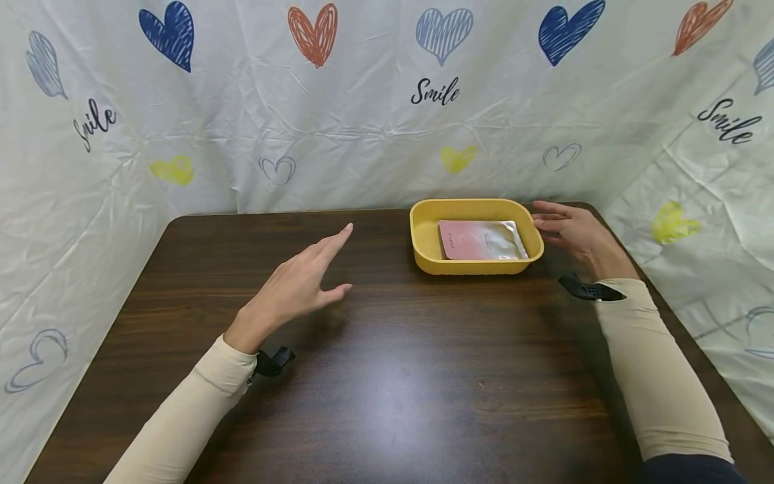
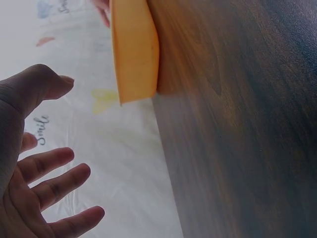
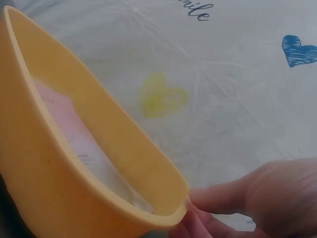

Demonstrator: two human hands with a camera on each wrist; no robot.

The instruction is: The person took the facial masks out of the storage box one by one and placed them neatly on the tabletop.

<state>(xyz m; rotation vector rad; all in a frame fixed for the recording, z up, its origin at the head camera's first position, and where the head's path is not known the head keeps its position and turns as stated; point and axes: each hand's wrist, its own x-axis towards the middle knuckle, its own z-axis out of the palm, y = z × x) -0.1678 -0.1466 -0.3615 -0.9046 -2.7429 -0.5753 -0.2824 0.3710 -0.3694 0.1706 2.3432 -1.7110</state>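
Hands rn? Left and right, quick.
Left hand: open, holding nothing.
Right hand: open, touching one end of the yellow rounded-rectangular bin, not gripping it.

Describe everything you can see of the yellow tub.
The tub is plain yellow and looks like plastic: an open-topped, rounded rectangle with smooth walls and a narrow rim. It sits upright on the table, by the far edge and right of centre, its long sides running left to right. A pink and silvery packet lies inside. The fingers of the right hand are at its right end, apparently touching it.
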